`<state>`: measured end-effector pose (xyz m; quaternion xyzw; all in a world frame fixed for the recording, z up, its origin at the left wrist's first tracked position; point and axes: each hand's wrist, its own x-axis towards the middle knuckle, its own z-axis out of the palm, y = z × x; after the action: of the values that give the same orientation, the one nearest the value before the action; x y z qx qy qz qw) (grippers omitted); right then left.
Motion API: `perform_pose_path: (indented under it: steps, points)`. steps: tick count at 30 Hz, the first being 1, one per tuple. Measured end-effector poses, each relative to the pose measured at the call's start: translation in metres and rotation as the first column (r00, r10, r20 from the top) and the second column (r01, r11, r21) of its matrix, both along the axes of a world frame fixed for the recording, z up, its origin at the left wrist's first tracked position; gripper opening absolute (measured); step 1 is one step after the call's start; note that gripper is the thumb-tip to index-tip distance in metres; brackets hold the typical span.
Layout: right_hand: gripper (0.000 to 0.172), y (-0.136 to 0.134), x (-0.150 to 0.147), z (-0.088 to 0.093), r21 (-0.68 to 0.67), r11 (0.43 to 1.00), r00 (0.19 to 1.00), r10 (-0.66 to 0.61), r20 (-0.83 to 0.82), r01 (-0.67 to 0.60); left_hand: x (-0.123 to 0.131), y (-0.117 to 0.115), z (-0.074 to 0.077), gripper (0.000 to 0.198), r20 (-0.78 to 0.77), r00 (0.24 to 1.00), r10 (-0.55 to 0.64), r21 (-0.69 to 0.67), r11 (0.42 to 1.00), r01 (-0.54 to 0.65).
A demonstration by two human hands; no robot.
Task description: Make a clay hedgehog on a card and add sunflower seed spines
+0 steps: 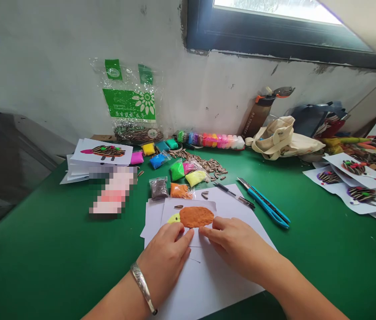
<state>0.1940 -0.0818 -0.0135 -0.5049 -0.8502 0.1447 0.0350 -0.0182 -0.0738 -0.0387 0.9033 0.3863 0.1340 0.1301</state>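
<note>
A flattened brown-orange clay oval (197, 217) with a yellow clay head (174, 218) and a dark eye dot lies on a small white sheet (171, 206). My left hand (166, 249), a silver bangle on its wrist, is closed at the figure's lower left, its fingertips by the head and lower edge. At the lower right edge, my right hand (234, 244) is closed too, with bent fingers touching the clay. A trace of something dark shows near the left fingertips; what the fingers pinch is hidden. One sunflower seed (178, 206) rests above the head.
Larger white paper (188, 293) lies beneath. Beyond are clay packets (159, 188), loose sunflower seeds (208, 164), a pen (234, 195) and a blue utility knife (264, 204) with its blade tip showing. Seed-covered pictures stand left (103, 152) and right (358, 171). A bottle (258, 115) leans by the wall.
</note>
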Motion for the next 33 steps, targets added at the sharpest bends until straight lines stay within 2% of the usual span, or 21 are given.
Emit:
perform_pose_path:
  steps: [5, 11, 15, 21, 33]
  points:
    - [0.03, 0.0002, 0.0057, 0.0039, -0.085, 0.993, 0.993, -0.093, -0.068, 0.087, -0.0008, 0.0007, -0.0008, 0.037, 0.005, 1.0, -0.011, -0.003, 1.0, 0.011]
    - [0.023, -0.0004, 0.0055, 0.0017, -0.049, 0.998, 0.997, -0.03, -0.075, 0.026, -0.0003, 0.0016, -0.0018, 0.035, 0.01, 1.0, 0.006, -0.023, 1.0, -0.006]
    - [0.024, 0.0009, 0.0032, 0.0025, -0.054, 0.998, 0.994, -0.035, -0.102, 0.029, -0.0011, 0.0012, -0.0017, 0.04, 0.029, 1.0, 0.012, -0.035, 0.999, -0.011]
    - [0.024, 0.0034, 0.0002, 0.0052, -0.08, 0.997, 0.995, -0.012, -0.103, 0.004, -0.0002, 0.002, -0.0021, 0.037, 0.011, 1.0, 0.02, -0.035, 0.999, -0.02]
    - [0.022, 0.0011, 0.0006, 0.0, -0.078, 0.997, 0.991, -0.021, -0.135, 0.011, 0.0016, -0.0022, -0.0046, 0.038, 0.027, 0.998, 0.061, -0.028, 0.998, -0.06]
